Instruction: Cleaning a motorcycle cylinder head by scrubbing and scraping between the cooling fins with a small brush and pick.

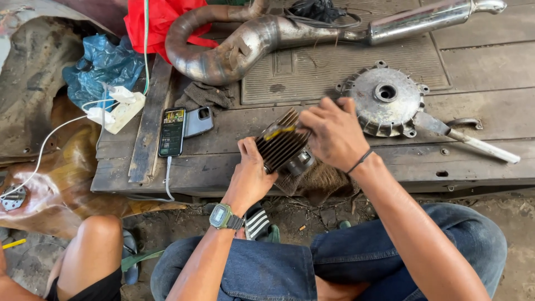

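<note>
My left hand [249, 177] grips the lower edge of a dark finned engine cylinder [281, 142], holding it tilted over the edge of a wooden platform [223, 161]. My right hand [334, 134] is closed on a small yellow-handled tool [278, 132] pressed against the cylinder's fins. A watch sits on my left wrist, and a thin black band circles my right wrist.
A round metal hub with a lever arm [384, 100] lies right of my hands. A rusty exhaust pipe [245, 44] lies at the back. A phone on a cable [172, 131], a white power strip [120, 106], a rag [206, 95] and another person's knee [95, 251] are to the left.
</note>
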